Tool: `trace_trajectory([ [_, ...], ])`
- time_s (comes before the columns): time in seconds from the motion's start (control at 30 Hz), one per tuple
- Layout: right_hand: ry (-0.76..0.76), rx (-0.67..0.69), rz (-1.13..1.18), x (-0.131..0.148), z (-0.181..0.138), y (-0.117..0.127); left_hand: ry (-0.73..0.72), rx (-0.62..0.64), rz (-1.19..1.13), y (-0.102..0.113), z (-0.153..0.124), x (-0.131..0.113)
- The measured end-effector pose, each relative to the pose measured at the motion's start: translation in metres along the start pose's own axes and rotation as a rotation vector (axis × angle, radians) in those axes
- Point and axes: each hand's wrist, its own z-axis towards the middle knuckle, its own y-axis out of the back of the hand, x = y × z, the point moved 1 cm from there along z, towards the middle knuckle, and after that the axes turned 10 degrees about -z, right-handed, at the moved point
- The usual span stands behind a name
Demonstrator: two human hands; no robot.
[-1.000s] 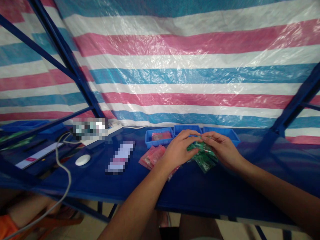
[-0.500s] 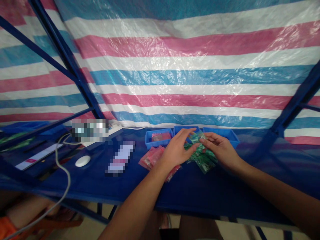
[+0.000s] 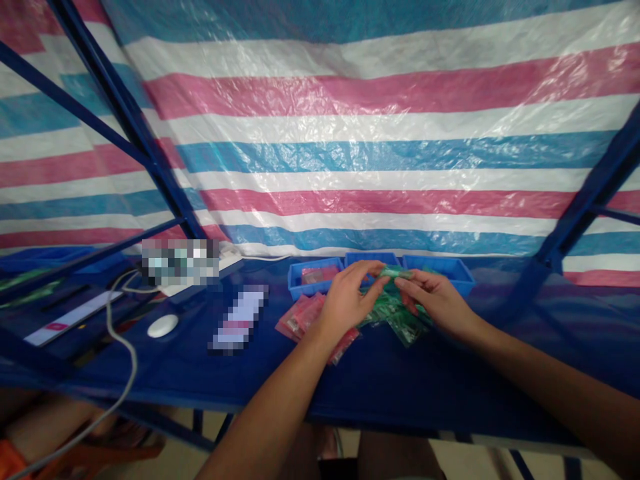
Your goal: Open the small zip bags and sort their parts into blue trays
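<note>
Sheeting (image 3: 350,153) in red, white and blue stripes filled the whole background, creased and shiny. Below it ran a dark blue table (image 3: 240,387), with blue metal bars (image 3: 163,193) slanting up at the left and right. Two bare hands met above the tabletop: the left hand (image 3: 347,300), thumb and forefinger closed on the near end of a packet, and the right hand (image 3: 443,300), thumb and fingertips pinching the other end. Pink packets (image 3: 303,317) lay spread beside and under the left wrist. Green packets (image 3: 403,320) were heaped on the table below the fingers. Behind stood three blue bins in a row: the left bin (image 3: 300,288) held pink packets, the middle bin (image 3: 370,257) was partly hidden by the left hand, and the right bin (image 3: 466,283) showed a bit of green (too small to make out). A pixelated oblong (image 3: 240,319) lay further left, near a smooth white oval object (image 3: 163,326). Smallest was the gripped green packet (image 3: 395,272), raised between both hands over the heap.
</note>
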Motion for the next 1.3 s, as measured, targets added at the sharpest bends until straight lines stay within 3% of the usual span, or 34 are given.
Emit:
trace_trajectory([
  [0.07,-0.026,-0.031,0.006,-0.002,0.000,0.000,-0.013,0.000,-0.009,0.000,0.000,-0.003],
  [0.2,-0.143,-0.052,0.234,-0.007,0.002,0.002,-0.138,0.073,0.006,-0.001,0.000,-0.003],
  [0.37,-0.171,0.034,0.314,-0.005,0.002,-0.002,-0.219,0.129,0.024,-0.002,0.000,0.008],
  [0.63,0.079,-0.159,0.052,-0.001,0.002,0.004,-0.006,-0.010,0.021,-0.001,0.000,0.003],
  [0.87,0.054,-0.055,0.019,-0.003,0.000,0.003,0.090,0.086,-0.017,-0.001,-0.002,-0.001],
  [1.07,-0.040,-0.178,0.245,-0.003,0.003,0.005,-0.126,0.076,-0.009,-0.003,-0.001,-0.002],
  [1.2,-0.123,-0.101,0.289,-0.003,0.002,0.005,-0.204,0.106,0.001,-0.005,0.000,0.002],
  [1.3,-0.102,-0.017,0.258,0.000,0.000,0.002,-0.146,0.061,-0.023,-0.005,0.000,0.005],
])
